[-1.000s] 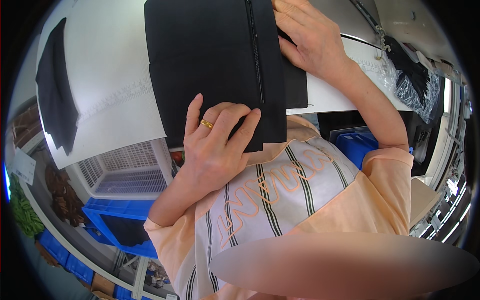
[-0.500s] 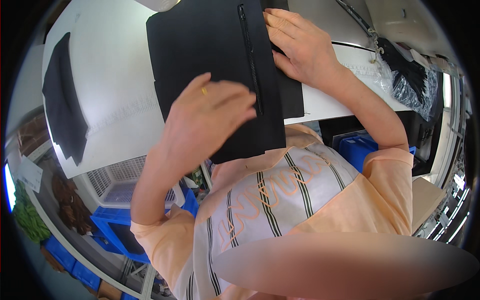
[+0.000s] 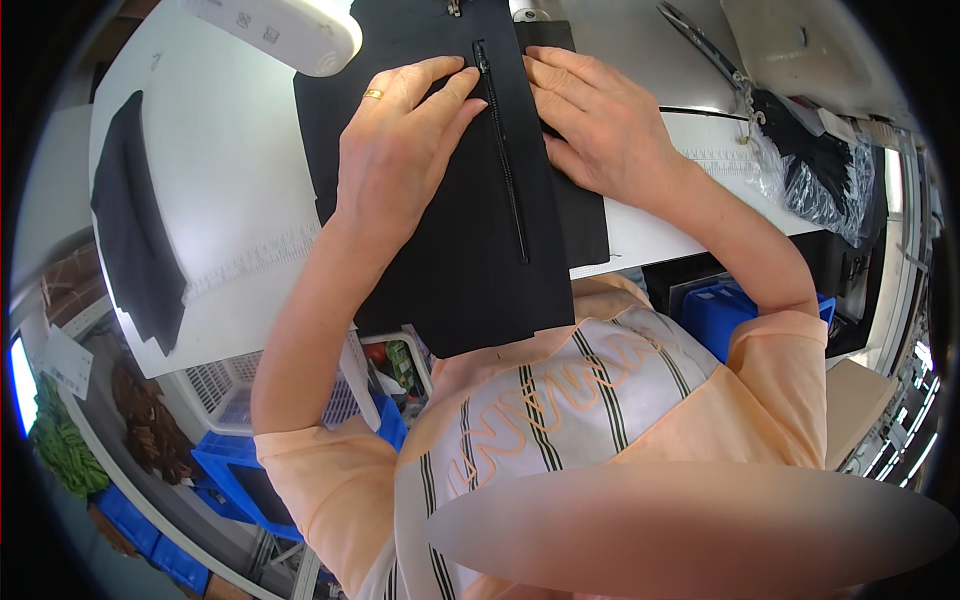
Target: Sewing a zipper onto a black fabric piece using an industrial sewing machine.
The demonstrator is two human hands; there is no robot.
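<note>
A black fabric panel (image 3: 440,270) with a black zipper (image 3: 505,160) set lengthwise in it lies across the white tabletop. Its near end hangs over the table's edge toward my shirt. My left hand (image 3: 395,150) rests on the panel just left of the zipper, fingertips near its far end, thumb and fingers stretched out. My right hand (image 3: 610,125) lies flat with fingers extended at the panel's right edge. Beneath that hand is a second black piece (image 3: 582,215). A small metal sewing-machine foot (image 3: 455,8) shows at the panel's far end.
The white machine head (image 3: 290,35) juts in at the upper left. Another black cut piece (image 3: 135,225) lies on the left of the table. Thread snips (image 3: 705,45) and a plastic bag with black fabric (image 3: 825,180) are at right. A white basket (image 3: 235,385) sits below the left edge.
My left hand has moved away from me, from the lower panel up beside the zipper's far end. The panel has shifted slightly toward me. My right hand stays at the panel's right edge.
</note>
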